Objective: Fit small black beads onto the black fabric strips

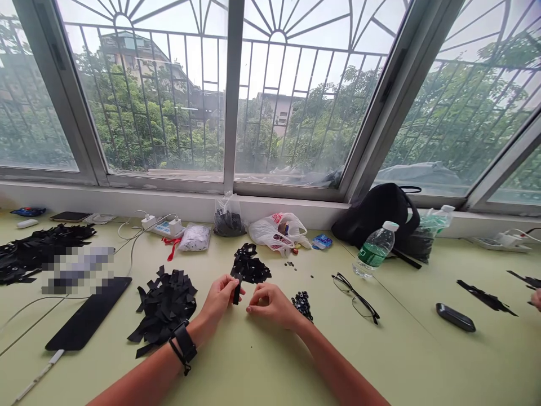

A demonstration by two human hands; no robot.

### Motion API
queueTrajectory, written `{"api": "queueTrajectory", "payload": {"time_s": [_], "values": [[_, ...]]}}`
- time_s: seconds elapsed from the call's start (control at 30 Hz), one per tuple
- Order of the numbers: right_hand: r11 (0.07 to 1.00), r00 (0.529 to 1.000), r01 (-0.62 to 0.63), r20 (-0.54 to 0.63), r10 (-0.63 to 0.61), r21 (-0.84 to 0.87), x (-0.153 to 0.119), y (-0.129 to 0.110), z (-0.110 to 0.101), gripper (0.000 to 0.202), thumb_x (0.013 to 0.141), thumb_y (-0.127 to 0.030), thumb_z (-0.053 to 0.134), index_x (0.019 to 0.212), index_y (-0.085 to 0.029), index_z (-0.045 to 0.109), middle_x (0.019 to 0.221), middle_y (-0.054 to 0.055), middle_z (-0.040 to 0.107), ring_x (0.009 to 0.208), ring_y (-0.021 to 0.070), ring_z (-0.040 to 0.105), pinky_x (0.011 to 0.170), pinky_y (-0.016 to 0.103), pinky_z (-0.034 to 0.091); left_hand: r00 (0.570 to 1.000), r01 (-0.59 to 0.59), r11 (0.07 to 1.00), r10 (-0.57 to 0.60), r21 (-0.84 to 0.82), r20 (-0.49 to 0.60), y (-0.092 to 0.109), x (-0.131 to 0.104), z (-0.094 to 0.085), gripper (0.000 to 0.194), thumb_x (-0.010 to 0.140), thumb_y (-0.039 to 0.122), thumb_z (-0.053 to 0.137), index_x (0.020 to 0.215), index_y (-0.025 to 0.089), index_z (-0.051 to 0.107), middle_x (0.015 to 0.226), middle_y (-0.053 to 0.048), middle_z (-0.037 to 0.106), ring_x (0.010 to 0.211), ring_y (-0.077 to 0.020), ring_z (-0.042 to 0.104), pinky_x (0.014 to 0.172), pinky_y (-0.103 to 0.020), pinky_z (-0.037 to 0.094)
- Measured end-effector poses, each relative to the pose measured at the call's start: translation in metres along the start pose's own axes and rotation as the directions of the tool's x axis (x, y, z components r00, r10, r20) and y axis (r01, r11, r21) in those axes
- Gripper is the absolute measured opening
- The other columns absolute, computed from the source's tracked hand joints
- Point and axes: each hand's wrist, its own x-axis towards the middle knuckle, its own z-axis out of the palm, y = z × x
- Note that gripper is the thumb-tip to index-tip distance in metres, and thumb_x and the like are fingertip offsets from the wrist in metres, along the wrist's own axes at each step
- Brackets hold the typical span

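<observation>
A short black fabric strip [237,290] stands upright between the thumb and fingers of my left hand [220,300]. Just to its right, my right hand [274,304] has thumb and forefinger pinched together; whatever may be in them is too small to see. A loose heap of black strips [169,304] lies left of my left wrist. Behind my hands is a smaller pile of black strips [249,265], some with small round pieces on them. Small dark rings [301,305] are heaped beside my right hand, and a few loose ones [289,264] lie farther back.
Eyeglasses [357,298] and a water bottle [376,251] stand to the right, with a black case [455,317] beyond. Bags, including a white plastic bag [276,232], line the window sill. At left lies a black tablet-like slab [88,316]. Another person's hand [536,299] shows at the right edge.
</observation>
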Motion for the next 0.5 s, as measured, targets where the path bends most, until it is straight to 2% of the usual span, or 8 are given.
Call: {"api": "queueTrajectory", "payload": {"time_s": [0.1, 0.33, 0.43, 0.5], "values": [[1.0, 0.999, -0.002, 0.038, 0.002, 0.015, -0.0005, -0.0009, -0.0012, 0.017, 0.078, -0.037, 0.077, 0.078, -0.02, 0.079, 0.08, 0.003, 0.061, 0.067, 0.0138, 0.05, 0.058, 0.025, 0.038, 1.0, 0.002, 1.0, -0.002, 0.0, 0.003, -0.003, 0.0026, -0.0013, 0.03, 0.079, 0.043, 0.071, 0.074, 0.018, 0.055, 0.075, -0.004, 0.074, 0.059, -0.0135, 0.061, 0.06, -0.024, 0.044], [0.999, 0.999, -0.033, -0.027, 0.033, -0.004, 0.0017, 0.0025, -0.0015, 0.015, 0.081, -0.034, 0.073, 0.08, -0.018, 0.075, 0.076, 0.0, 0.061, 0.062, 0.0112, 0.046, 0.056, 0.023, 0.036, 0.999, -0.016, 1.0, 0.016, 0.005, 0.031, -0.0095, 0.0065, -0.0042, 0.03, 0.079, 0.043, 0.071, 0.074, 0.017, 0.057, 0.072, -0.006, 0.074, 0.058, -0.0137, 0.061, 0.059, -0.024, 0.044], [1.0, 0.994, -0.011, -0.11, 0.007, -0.03, 0.0033, 0.0012, -0.0019, 0.016, 0.086, -0.034, 0.069, 0.083, -0.019, 0.074, 0.076, 0.001, 0.061, 0.064, 0.0127, 0.049, 0.057, 0.024, 0.039, 0.999, -0.025, 0.999, 0.024, 0.022, 0.029, -0.0051, 0.0035, -0.0023, 0.031, 0.078, 0.044, 0.074, 0.074, 0.016, 0.059, 0.071, -0.005, 0.073, 0.058, -0.0135, 0.06, 0.059, -0.024, 0.043], [0.999, 0.978, 0.035, -0.207, -0.04, -0.025, 0.0032, -0.0039, -0.0031, 0.018, 0.088, -0.033, 0.065, 0.099, -0.021, 0.072, 0.087, 0.003, 0.064, 0.071, 0.0145, 0.054, 0.061, 0.025, 0.044, 0.998, -0.039, 0.999, 0.038, 0.033, 0.052, -0.0013, 0.0006, -0.0002, 0.032, 0.078, 0.045, 0.075, 0.078, 0.016, 0.062, 0.068, -0.004, 0.072, 0.058, -0.013, 0.059, 0.058, -0.024, 0.041]]}}
